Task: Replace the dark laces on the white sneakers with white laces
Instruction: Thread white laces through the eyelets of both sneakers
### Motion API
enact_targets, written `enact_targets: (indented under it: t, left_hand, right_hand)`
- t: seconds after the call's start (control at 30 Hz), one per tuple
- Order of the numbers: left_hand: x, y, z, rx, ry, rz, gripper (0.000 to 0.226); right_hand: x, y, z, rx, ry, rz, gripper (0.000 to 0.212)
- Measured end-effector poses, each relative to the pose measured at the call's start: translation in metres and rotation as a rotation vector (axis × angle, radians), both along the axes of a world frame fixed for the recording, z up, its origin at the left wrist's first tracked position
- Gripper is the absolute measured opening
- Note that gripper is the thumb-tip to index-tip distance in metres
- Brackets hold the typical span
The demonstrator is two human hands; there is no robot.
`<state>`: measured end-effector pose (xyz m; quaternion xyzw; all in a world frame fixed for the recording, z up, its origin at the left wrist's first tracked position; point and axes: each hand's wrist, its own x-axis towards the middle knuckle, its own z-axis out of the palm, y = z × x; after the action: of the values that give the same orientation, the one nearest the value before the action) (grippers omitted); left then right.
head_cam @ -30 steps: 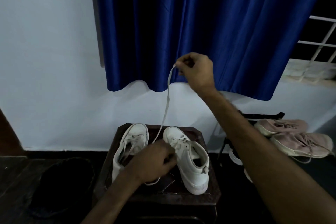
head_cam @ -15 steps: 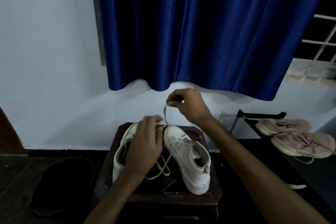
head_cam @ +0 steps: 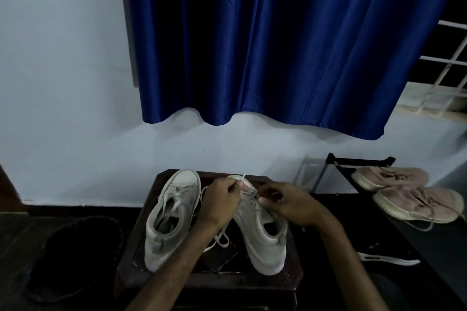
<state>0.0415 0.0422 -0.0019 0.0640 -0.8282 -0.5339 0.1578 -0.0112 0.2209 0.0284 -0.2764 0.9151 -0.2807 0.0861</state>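
Two forearms reach in from the lower edge and meet over a small dark desk (head_cam: pixel 131 257) with cut corners. The left hand (head_cam: pixel 222 201) has its fingers (head_cam: pixel 233 185) curled tight, pinching one end of the white lace (head_cam: pixel 222 238), whose tip pokes up above the knuckles while slack loops trail under the wrist onto the desk between the shoes. The right hand (head_cam: pixel 290 207) is just beside it, almost touching, its fingertips closed together at the eyelet row of the second sneaker (head_cam: pixel 264 245). Whether they nip the lace or the eyelet flap is too small to tell. That sneaker stands upright, heel toward the camera and near the front right edge of the desk. The first sneaker (head_cam: pixel 171 214) stands parallel to it on the left, also heel-first, with pale laces lying loose in its opening and its heel close to the front left edge. A narrow strip of desk shows between the pair. Left of the desk, a dark rounded bag (head_cam: pixel 75 255) sits on the dark floor (head_cam: pixel 15 247). To the right, a black shoe rack (head_cam: pixel 358 159) carries two pink sneakers (head_cam: pixel 414 206) side by side. Beyond stands a pale wall (head_cam: pixel 63 83), with a deep blue curtain (head_cam: pixel 278 45) hanging above the desk and a white window grille (head_cam: pixel 449 63) at the far right.
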Motion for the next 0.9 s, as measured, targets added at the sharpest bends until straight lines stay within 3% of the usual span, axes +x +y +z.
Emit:
enact_targets:
  t: [0.07,0.13,0.3,0.37,0.47,0.63,0.9]
  left_hand:
    - [-0.001,0.008,-0.004,-0.006,-0.037,-0.013,0.031]
    - [-0.007,0.014,-0.010,-0.018,-0.051,-0.026,0.029]
    - [-0.013,0.027,-0.017,-0.220,-0.029,-0.021,0.017]
    - [-0.013,0.028,-0.020,-0.299,-0.054,-0.015,0.016]
    - [-0.018,0.027,-0.020,-0.401,-0.118,-0.008,0.018]
    - [-0.025,0.027,-0.018,-0.447,-0.180,-0.015,0.020]
    - [-0.030,0.031,-0.012,-0.543,-0.187,-0.012,0.026]
  right_hand:
    - [0.002,0.003,-0.008,-0.017,0.019,-0.005,0.023]
    - [0.001,0.001,-0.014,-0.018,0.157,0.016,0.020]
    - [-0.002,0.000,-0.036,-0.092,0.264,-0.077,0.029]
    - [-0.003,0.006,-0.041,-0.184,0.225,-0.152,0.027]
    - [-0.007,0.010,-0.050,-0.332,0.129,-0.229,0.041]
    - [-0.014,0.011,-0.061,-0.524,-0.016,-0.279,0.048]
    - [-0.014,0.011,-0.063,-0.574,-0.086,-0.239,0.035]
